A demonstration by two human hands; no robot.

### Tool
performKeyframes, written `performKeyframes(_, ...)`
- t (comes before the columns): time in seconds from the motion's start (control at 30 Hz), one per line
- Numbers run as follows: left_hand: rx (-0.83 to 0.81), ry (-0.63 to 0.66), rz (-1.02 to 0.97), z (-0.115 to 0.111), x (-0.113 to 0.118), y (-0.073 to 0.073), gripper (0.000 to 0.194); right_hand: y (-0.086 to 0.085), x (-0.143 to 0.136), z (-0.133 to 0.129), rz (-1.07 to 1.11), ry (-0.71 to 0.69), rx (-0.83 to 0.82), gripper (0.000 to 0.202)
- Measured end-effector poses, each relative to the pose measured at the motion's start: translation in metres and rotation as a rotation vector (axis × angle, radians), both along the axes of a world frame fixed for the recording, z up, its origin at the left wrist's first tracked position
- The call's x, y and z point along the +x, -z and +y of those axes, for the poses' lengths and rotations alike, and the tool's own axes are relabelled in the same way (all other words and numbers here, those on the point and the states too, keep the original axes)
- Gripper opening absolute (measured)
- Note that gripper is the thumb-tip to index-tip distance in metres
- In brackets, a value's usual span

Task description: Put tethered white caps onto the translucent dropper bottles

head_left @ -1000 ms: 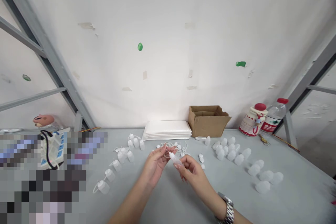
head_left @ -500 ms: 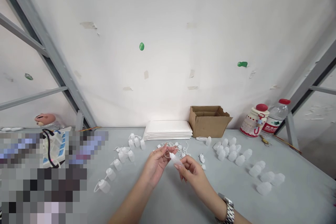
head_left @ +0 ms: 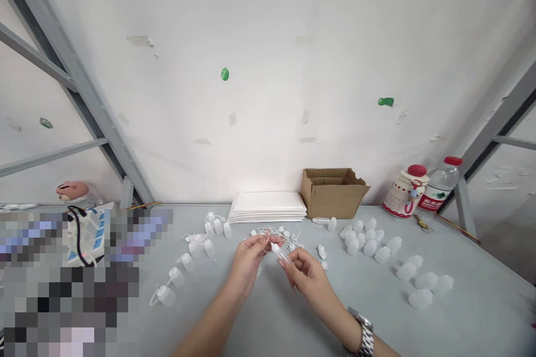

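Over the middle of the table, my right hand [head_left: 309, 274] is closed on a small translucent squeeze bottle [head_left: 280, 255], tilted with its narrow nozzle toward my left hand. Pinched fingers of my left hand [head_left: 247, 262] meet at the nozzle tip, holding a thin white strap whose loop [head_left: 258, 271] hangs below the palm. Whatever sits at the strap's end is hidden by the fingers. Just behind both hands lies a pile of white caps with looped straps [head_left: 288, 234].
Several capped bottles [head_left: 166, 296] with straps stand in a line on the left. More bottles without straps [head_left: 383, 255] are grouped on the right. White envelopes [head_left: 268, 207] and a cardboard box [head_left: 335, 201] stand against the wall. A jug [head_left: 404, 195] and water bottle [head_left: 438, 189] are far right.
My left fingers have closed more tightly at the nozzle tip, and the strap loop now hangs below the left hand. The right hand and bottle have barely moved.
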State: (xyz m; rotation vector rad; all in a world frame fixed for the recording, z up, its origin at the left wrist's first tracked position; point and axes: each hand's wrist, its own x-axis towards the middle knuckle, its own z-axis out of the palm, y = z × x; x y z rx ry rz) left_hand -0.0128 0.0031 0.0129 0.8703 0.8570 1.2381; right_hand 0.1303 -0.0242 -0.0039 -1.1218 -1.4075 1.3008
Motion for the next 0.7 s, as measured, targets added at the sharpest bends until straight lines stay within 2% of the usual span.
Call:
performKeyframes(0.23,0.101,-0.102,0.215,-0.0035,0.0058,0.0045,0.026,0.006,-0.0001,0.0032,0.021,-0.001,0.018,0.033)
performKeyframes(0.37,0.106,-0.082,0.122,-0.0063,0.0084,0.003,0.025,0.0084,-0.0002,0.0062,0.04,-0.014,0.078,0.032)
performKeyframes(0.53,0.079,-0.082,0.01,-0.008,0.0079,0.0005,0.024,0.0078,-0.0008,0.0063,0.051,-0.048,0.054,0.034)
performKeyframes(0.7,0.105,-0.126,0.061,-0.007,0.0074,0.0007,0.022,0.0106,-0.0004,0.0067,0.023,-0.048,0.05,0.032)
